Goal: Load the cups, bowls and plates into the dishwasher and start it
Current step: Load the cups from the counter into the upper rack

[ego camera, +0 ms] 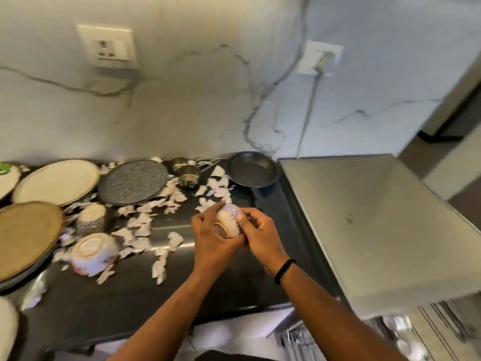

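cup (229, 220), small, pale with a lilac pattern, held tilted above the dark surface (208, 277), just beside the steel appliance top (364, 217). left hand (212, 235) and right hand (256, 230) both curled round it, fingers (240, 219) pressed to its side. upturned bowl (91, 252) and upturned cup (91, 218) at left among torn paper scraps (145, 225). plates: cream (56, 182), grey (132, 182), brown (26, 235). black pan (252, 169) near the wall.

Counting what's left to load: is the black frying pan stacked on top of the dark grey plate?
No. The black frying pan sits alone on the counter, apart from the dark grey plate, with small steel bowls between them.
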`<state>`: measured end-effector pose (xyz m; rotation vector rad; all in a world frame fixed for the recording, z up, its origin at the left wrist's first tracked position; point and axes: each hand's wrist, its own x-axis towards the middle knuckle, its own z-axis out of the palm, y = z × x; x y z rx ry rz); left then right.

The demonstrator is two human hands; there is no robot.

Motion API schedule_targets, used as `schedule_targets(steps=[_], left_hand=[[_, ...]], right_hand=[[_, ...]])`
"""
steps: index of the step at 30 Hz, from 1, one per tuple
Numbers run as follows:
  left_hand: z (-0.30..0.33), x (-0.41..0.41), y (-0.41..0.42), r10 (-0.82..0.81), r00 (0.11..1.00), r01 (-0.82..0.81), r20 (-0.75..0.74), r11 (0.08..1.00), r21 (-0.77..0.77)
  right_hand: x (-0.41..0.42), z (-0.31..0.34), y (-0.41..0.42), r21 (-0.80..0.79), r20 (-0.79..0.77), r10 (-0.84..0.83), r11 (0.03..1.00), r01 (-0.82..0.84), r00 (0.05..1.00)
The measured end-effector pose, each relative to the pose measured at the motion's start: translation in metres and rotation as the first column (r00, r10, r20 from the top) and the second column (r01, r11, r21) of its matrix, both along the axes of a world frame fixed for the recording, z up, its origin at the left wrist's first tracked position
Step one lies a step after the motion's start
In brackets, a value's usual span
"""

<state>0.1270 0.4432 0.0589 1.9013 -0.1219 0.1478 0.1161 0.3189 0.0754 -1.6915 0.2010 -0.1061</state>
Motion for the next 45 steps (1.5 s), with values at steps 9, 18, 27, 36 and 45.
schedule_targets(steps=[9, 18, 27, 36, 45], left_hand=[[-0.012, -0.080, -0.180, -0.428, 0.893, 0.414, -0.138, 0.903, -0.114], [-0.045, -0.171, -0.308, -0.722, 0.621, 0.752, -0.304, 0.659, -0.028], [-0.095, -0.209, -0.373, -0.821, 0.366, 0.926, -0.438, 0.369, 0.082], [-0.191, -0.201, -0.412, -0.685, 0.147, 0.967, -0.713, 0.252, -0.044], [-0.231, -0.199, -0.420, -0.580, 0.359, 0.928, -0.732, 0.308, 0.211]], right_hand=[[-0.129, -0.010, -0.163, 0.095, -0.053, -0.436, 0.893, 0.439, 0.898], [-0.267, -0.050, -0.263, 0.240, -0.213, -0.754, 0.576, 0.782, 0.621], [-0.312, -0.111, -0.329, 0.142, -0.411, -0.819, 0.376, 0.916, 0.400], [-0.311, -0.195, -0.355, 0.008, -0.684, -0.637, 0.480, 0.877, 0.355], [-0.307, -0.250, -0.374, 0.068, -0.825, -0.451, 0.520, 0.852, 0.341]])
